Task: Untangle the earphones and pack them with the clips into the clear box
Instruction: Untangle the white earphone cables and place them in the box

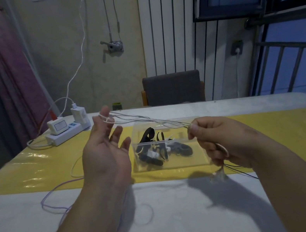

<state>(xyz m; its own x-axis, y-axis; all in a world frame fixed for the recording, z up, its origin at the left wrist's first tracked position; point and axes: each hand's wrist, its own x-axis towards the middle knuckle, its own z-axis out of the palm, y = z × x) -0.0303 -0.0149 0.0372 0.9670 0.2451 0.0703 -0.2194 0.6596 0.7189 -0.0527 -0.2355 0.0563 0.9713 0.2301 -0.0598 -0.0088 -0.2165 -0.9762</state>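
Head view: a white-clothed table with a yellow strip holds the clear box at centre, with black clips inside. The left hand, fingers spread straight, carries the white earphone cord looped on its fingertips. The cord stretches over the box to the right hand, which pinches it at 3 o'clock. A power strip lies at 10 o'clock, a chair at 12 and a barred window at 2.

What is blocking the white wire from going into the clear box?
Nothing visible. The white wire stretches between the left hand and right hand above the clear box, which shows no lid. Black clips lie inside.
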